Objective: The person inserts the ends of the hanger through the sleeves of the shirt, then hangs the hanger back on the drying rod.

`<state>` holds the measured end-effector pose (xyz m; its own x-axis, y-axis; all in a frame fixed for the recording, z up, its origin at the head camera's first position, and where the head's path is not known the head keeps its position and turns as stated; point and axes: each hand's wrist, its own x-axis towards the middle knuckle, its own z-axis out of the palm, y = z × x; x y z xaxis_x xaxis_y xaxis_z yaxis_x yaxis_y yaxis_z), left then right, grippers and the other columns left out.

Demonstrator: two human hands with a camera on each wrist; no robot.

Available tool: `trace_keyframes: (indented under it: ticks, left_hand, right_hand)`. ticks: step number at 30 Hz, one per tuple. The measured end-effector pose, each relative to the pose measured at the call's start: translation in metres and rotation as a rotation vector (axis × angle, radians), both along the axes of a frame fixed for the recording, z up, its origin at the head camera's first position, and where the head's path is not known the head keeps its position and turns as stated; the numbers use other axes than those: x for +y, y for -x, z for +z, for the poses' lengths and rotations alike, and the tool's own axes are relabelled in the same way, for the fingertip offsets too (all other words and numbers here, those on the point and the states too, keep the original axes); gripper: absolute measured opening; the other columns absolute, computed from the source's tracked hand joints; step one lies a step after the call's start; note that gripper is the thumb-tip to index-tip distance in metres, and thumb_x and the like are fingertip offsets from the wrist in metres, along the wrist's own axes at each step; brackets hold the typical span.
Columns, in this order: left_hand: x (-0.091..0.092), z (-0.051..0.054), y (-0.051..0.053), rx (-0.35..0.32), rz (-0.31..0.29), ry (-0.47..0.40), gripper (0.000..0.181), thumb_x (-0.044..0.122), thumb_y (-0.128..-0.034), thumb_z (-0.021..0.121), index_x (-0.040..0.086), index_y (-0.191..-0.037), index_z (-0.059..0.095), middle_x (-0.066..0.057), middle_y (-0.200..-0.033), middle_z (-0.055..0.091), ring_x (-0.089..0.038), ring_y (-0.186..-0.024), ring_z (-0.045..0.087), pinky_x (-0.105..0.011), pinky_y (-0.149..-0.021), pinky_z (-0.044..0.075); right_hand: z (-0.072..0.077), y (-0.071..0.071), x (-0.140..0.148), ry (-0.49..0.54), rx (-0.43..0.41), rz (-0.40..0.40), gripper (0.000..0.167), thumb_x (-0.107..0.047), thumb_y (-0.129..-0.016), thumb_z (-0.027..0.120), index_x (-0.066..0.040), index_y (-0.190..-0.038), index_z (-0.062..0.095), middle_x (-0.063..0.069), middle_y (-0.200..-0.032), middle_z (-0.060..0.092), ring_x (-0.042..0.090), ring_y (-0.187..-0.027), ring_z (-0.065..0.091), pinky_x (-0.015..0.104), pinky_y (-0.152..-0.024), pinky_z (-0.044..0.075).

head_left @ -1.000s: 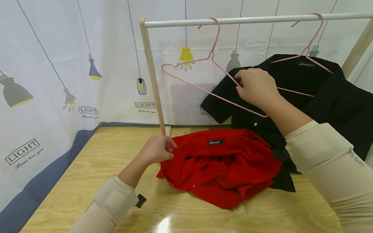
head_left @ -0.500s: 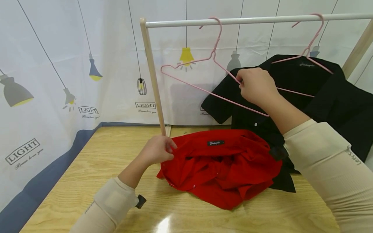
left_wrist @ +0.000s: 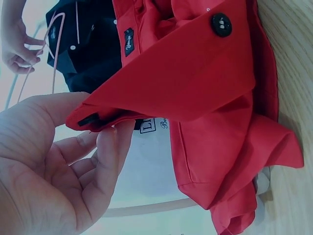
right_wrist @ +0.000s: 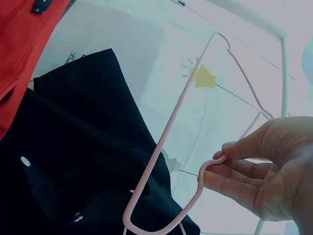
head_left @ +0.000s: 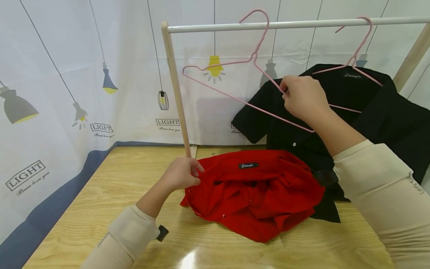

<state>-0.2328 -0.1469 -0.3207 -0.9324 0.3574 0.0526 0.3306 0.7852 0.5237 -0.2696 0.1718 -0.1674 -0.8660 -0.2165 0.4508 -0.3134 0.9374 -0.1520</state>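
Observation:
My left hand point(head_left: 183, 172) pinches the left edge of a red shirt point(head_left: 268, 194), which lies bunched on the table with its collar label showing. The left wrist view shows thumb and fingers holding a corner of the red cloth, close to a black button point(left_wrist: 221, 24). Up at the rack, my right hand point(head_left: 305, 97) grips the right shoulder of a pink wire hanger point(right_wrist: 162, 142) between thumb and fingers. That hanger bears no garment, and its hook stands slightly above the rail point(head_left: 208, 27), its tip near rail height. My hand hides the hanger's right end.
A black shirt point(head_left: 396, 112) hangs on a second pink hanger point(head_left: 366, 37) at the right, behind my right hand; its lower part reaches the table behind the red shirt. A wooden post point(head_left: 176, 86) holds the rail's left end. The wooden table point(head_left: 134, 175) meets a printed curtain point(head_left: 134, 74).
My right hand has moved slightly up and right with the pink hanger, whose hook has risen off the rail. The left hand and the red shirt have stayed put.

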Motion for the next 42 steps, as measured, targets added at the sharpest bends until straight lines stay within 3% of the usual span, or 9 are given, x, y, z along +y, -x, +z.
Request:
trace_keyframes:
  ticks: [8, 18, 27, 42]
  left_hand:
    - [-0.001, -0.001, -0.001, 0.008, -0.006, -0.014, 0.015, 0.0, -0.0749, 0.073, 0.006, -0.089, 0.074, 0.002, -0.07, 0.061, -0.015, -0.068, 0.056, -0.03, -0.063, 0.049]
    - [-0.002, -0.002, -0.001, 0.006, -0.004, -0.017, 0.016, 0.0, -0.0751, 0.072, 0.005, -0.091, 0.074, 0.002, -0.071, 0.062, -0.015, -0.069, 0.057, -0.03, -0.061, 0.049]
    - [-0.002, -0.002, -0.001, 0.012, -0.002, -0.01, 0.016, 0.0, -0.0752, 0.072, 0.005, -0.09, 0.074, 0.002, -0.07, 0.062, -0.015, -0.067, 0.056, -0.029, -0.06, 0.049]
    - [-0.003, -0.002, -0.003, -0.003, -0.01, -0.022, 0.017, -0.001, -0.0753, 0.072, 0.004, -0.091, 0.073, 0.002, -0.072, 0.062, -0.015, -0.069, 0.057, -0.029, -0.061, 0.05]
  right_hand:
    - [-0.005, -0.003, 0.013, 0.025, 0.0, -0.02, 0.018, -0.004, -0.094, 0.052, 0.003, -0.108, 0.061, 0.025, -0.097, 0.065, 0.039, -0.084, 0.057, 0.054, -0.076, 0.048]
    - [-0.013, -0.014, 0.031, 0.067, 0.013, -0.028, 0.02, -0.003, -0.093, 0.051, 0.003, -0.109, 0.061, 0.025, -0.095, 0.066, 0.036, -0.075, 0.057, 0.051, -0.068, 0.047]
    - [-0.028, -0.022, 0.046, 0.065, 0.06, -0.007, 0.015, -0.003, -0.092, 0.056, 0.003, -0.105, 0.062, 0.023, -0.088, 0.066, 0.034, -0.069, 0.055, 0.048, -0.062, 0.044]
    - [-0.052, -0.041, 0.069, 0.036, 0.056, 0.001, 0.012, -0.002, -0.091, 0.059, 0.001, -0.101, 0.064, 0.016, -0.079, 0.064, 0.029, -0.063, 0.053, 0.044, -0.056, 0.042]
